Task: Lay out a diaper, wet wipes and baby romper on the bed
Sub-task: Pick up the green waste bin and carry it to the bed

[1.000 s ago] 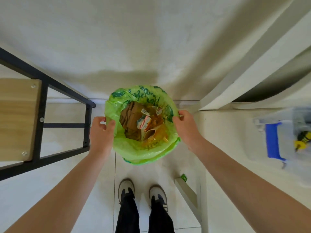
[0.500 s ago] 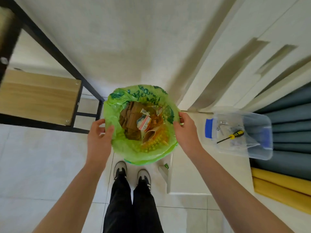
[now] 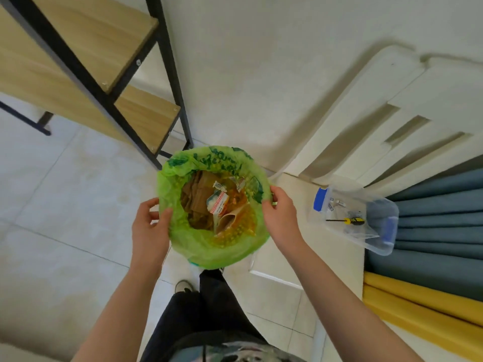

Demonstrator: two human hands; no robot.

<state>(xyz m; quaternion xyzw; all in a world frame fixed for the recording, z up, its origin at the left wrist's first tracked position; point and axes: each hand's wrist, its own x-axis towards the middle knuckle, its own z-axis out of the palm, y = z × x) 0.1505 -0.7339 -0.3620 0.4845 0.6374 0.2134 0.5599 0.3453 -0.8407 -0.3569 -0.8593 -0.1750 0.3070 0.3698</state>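
Observation:
A round bin lined with a green plastic bag (image 3: pixel 198 248) is held up in front of me, above the floor. Inside lie brown paper, a red-and-white carton and orange wrappers. My left hand (image 3: pixel 150 231) grips the bin's left rim. My right hand (image 3: pixel 281 220) grips its right rim. No diaper, wet wipes or baby romper shows in the head view. The bed with blue and yellow bedding (image 3: pixel 431 231) lies at the right edge.
A black-framed wooden shelf unit (image 3: pixel 112 74) stands at the upper left against the white wall. A clear plastic box (image 3: pixel 358 218) with a blue clip, holding a yellow screwdriver, sits on a white bedside cabinet (image 3: pixel 300 262). A white headboard (image 3: pixel 392 100) rises behind it. My legs and shoes show below.
The view has swung and pulled back: shelf unit, box and bedding now show more fully. The bin stays between both hands, and one foot has stepped forward.

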